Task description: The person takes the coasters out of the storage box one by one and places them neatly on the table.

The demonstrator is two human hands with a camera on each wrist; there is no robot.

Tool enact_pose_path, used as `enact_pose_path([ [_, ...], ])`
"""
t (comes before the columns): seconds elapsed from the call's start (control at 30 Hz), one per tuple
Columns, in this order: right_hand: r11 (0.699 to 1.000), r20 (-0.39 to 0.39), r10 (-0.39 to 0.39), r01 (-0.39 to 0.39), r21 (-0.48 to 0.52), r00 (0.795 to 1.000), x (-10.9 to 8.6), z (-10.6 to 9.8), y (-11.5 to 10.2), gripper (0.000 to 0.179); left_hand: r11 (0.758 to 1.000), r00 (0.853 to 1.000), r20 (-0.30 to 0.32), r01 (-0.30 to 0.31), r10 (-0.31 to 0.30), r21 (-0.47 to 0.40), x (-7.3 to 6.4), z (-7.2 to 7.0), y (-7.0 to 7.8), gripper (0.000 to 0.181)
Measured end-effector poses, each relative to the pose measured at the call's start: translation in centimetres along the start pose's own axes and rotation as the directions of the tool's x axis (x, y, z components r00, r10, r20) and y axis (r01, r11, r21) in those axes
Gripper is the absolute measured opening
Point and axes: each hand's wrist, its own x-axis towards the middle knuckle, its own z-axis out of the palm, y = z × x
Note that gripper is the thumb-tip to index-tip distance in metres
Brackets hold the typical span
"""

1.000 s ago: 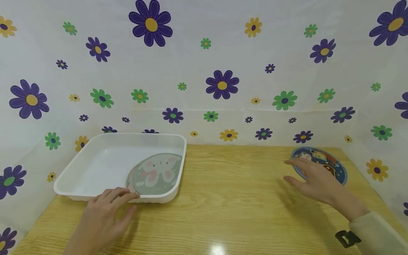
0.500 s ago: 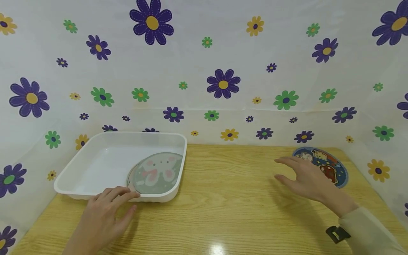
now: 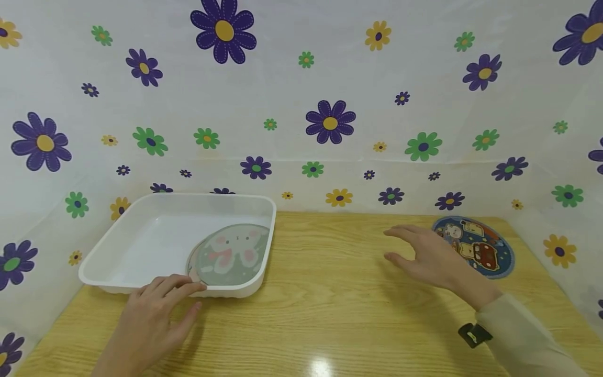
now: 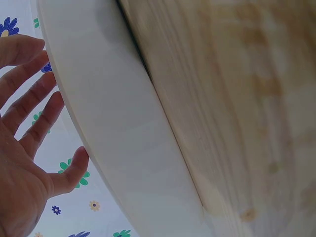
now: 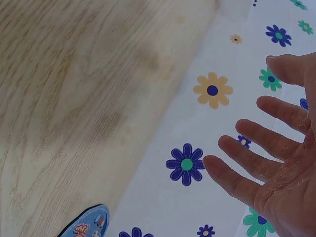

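My left hand [image 3: 153,314] rests its fingertips on the near rim of a white plastic tray [image 3: 132,241], fingers loosely bent. In the left wrist view its fingers meet the tray's pale outer wall [image 4: 103,113]. A grey-green round mat [image 3: 235,254] printed with a white rabbit lies inside the tray at its right end, partly hidden by the rim. Above the table, my right hand [image 3: 428,256] hovers with fingers spread and nothing in them. Just to its right lies a blue oval-looking mat [image 3: 490,251] with cartoon figures, whose edge [image 5: 86,224] shows in the right wrist view.
The wood-grain table [image 3: 330,293] stretches between the tray and the blue mat. A white sheet with printed flowers [image 3: 282,94] stands behind the table and along both sides. My right forearm, in a light sleeve [image 3: 518,335] with a dark strap, crosses the right front.
My right hand has moved left, away from the blue mat, uncovering more of it. The left hand stays at the tray rim. The view has shifted very slightly.
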Motion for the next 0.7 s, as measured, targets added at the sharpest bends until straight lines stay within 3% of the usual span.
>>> enact_pose_path([
  [0.7, 0.997, -0.006, -0.081, 0.081, 0.002, 0.997, 2.9, 2.2, -3.1, 0.048, 1.000, 1.000, 0.002, 0.007, -0.007, -0.011, 0.0, -0.1, 0.1, 0.031],
])
